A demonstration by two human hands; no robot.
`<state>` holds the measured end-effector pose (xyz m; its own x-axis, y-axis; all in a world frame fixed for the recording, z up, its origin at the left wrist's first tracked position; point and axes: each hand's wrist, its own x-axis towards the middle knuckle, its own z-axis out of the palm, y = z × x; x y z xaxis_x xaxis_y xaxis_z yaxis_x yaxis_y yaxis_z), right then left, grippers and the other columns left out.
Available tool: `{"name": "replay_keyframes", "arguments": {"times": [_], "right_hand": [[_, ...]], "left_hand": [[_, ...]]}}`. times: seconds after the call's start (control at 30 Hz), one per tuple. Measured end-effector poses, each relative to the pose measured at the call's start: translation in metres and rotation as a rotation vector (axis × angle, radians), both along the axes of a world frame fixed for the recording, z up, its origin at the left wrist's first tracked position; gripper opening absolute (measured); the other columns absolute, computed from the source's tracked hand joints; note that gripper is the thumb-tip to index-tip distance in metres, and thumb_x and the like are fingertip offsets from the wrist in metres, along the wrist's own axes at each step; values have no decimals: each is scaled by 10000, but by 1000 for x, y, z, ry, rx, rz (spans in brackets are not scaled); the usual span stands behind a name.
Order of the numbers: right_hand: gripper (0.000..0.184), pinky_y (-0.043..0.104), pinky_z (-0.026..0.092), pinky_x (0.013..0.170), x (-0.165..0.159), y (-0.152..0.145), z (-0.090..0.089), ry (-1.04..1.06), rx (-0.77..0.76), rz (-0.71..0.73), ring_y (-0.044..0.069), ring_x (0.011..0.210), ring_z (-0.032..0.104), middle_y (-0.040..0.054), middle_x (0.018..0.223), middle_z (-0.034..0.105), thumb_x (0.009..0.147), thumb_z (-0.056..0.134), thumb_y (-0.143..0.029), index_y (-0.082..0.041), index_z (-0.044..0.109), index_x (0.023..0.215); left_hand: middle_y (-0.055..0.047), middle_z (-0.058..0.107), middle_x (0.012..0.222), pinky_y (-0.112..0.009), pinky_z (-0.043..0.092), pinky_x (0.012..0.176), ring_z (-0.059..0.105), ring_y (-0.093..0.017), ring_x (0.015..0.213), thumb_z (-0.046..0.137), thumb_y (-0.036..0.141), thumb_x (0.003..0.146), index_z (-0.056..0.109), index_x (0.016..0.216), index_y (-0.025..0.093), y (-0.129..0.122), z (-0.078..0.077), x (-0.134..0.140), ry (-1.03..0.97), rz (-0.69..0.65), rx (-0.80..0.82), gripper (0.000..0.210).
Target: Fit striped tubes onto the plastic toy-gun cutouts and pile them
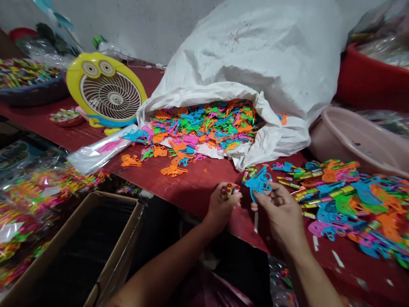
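My left hand [220,209] is closed around a small bunch of thin wrapped tubes [227,190] with red ends. What the tubes contain I cannot tell. Just to the right, my right hand [285,216] pinches a flat blue plastic toy gun [258,182] between thumb and fingers. Striped tubes [248,174] show beside the toy gun's far edge; whether they are joined to it is unclear. A pile of toy guns [361,204], with striped tubes among them, lies right of my right hand. Loose orange toy guns [174,169] lie on the red table [153,182].
A large white sack [271,55] spills colourful toy guns [207,123] from its mouth. Left of it stand a yellow fan [139,87] and a clear plastic bag [92,153]. A pink basin [335,132] sits at right. Below left are a cardboard box [126,251] and filled bags [64,183].
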<state>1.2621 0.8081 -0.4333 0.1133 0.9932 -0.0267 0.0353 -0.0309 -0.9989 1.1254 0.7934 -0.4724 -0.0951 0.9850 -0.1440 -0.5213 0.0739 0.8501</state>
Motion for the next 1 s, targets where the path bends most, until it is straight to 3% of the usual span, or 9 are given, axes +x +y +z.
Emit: {"name": "replay_keyframes", "arguments": {"times": [0.27,0.67,1.0], "right_hand": [[257,229,501,599,1,-8,-23,-40,66,66,107,642,582,4,824,647,800,727,-350,-210,670,1008],[246,259,511,621,0,-11,-32,-60,96,80,125,642,611,17,843,670,827,697,-352,-220,655,1030],[218,277,483,586,11,-9,-26,-227,133,177,145,593,590,10,745,639,858,642,-370,-213,646,1010]], "left_hand": [[2,590,664,-217,368,578,492,-94,577,698,342,773,600,888,131,0,-1,-3,-10,-49,70,260],[9,555,621,-225,360,586,467,-89,560,651,363,845,571,805,131,0,-4,-7,-9,-123,161,248],[31,525,560,-214,340,546,431,-72,502,668,383,829,580,811,126,-1,-4,-8,43,-146,152,273]]}}
